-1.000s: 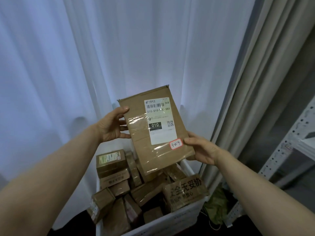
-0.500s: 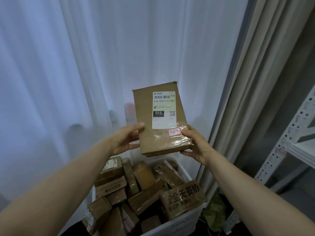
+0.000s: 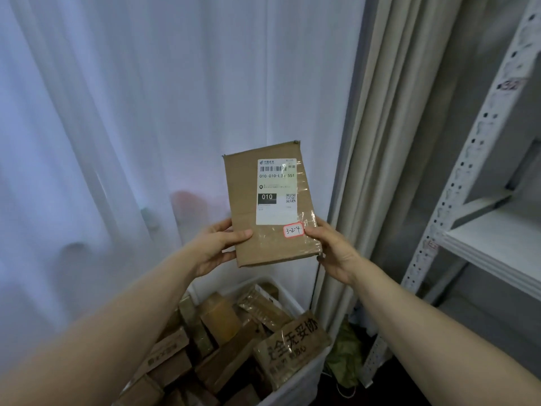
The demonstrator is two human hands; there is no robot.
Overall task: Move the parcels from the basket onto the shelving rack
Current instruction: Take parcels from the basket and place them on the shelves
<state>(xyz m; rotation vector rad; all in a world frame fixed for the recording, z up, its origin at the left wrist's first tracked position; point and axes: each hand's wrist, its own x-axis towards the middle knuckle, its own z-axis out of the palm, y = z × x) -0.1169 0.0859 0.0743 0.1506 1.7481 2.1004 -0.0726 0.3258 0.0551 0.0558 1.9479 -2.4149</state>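
Two hands hold one brown parcel [image 3: 270, 206] upright above the basket [image 3: 295, 382] — the left hand [image 3: 215, 249] pinching its lower left edge, the right hand [image 3: 330, 249] its lower right corner, thumb beside a red-bordered sticker [image 3: 293, 230]. The shelving rack [image 3: 483, 230] stands right.

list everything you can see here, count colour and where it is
white plastic basket: one, white, bottom centre
small cardboard parcels: many, count unclear, brown, piled in basket
flat cardboard parcel with white label: one, brown, held up above basket
red-bordered sticker: one, white, parcel's lower right
sheer curtain: one, white, behind
heavy curtain: one, beige, right of it
metal shelving rack: one, white, far right
crumpled heap: one, green, floor right of basket, unclear what
left hand: one, grips parcel's lower left edge
right hand: one, pinches parcel's lower right corner
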